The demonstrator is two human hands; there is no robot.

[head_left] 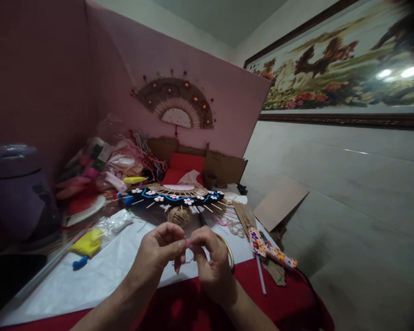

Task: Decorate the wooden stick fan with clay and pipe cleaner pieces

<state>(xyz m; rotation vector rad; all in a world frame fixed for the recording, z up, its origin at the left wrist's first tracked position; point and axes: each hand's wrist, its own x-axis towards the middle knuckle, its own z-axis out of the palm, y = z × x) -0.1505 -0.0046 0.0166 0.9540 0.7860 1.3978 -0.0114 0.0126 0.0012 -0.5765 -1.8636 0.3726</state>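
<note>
Between the fingertips of both hands is a small pink piece that looks like soft clay, mostly covered by the fingers. My left hand pinches it from the left, thumb against forefinger. From the other side my right hand grips it, also in a pinch, with a gold-coloured bangle at that wrist. Just beyond the fingers sits a ball of twine. Above it stands a fan-shaped craft piece with stick ribs, a black band, a blue wavy line and white flowers.
A yellow lump and a blue lump lie left on white sheeting. Flower-patterned scissors handles or cloth lie at right. A purple bin-like container stands far left. A brown fan hangs on the pink panel.
</note>
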